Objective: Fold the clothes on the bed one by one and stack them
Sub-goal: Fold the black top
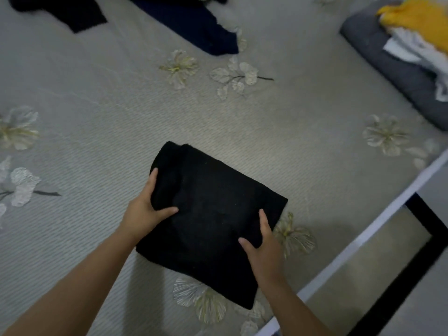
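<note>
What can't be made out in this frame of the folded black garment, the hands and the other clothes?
Head view only:
- Folded black garment: its type and layers are lost in dark, featureless fabric.
- Left hand and right hand: fingers hidden beneath the garment's edges.
- Black cloth and navy cloth: cut off by the top edge.
- Stack with yellow cloth: cut off by the right edge, so the item count is unclear.
</note>
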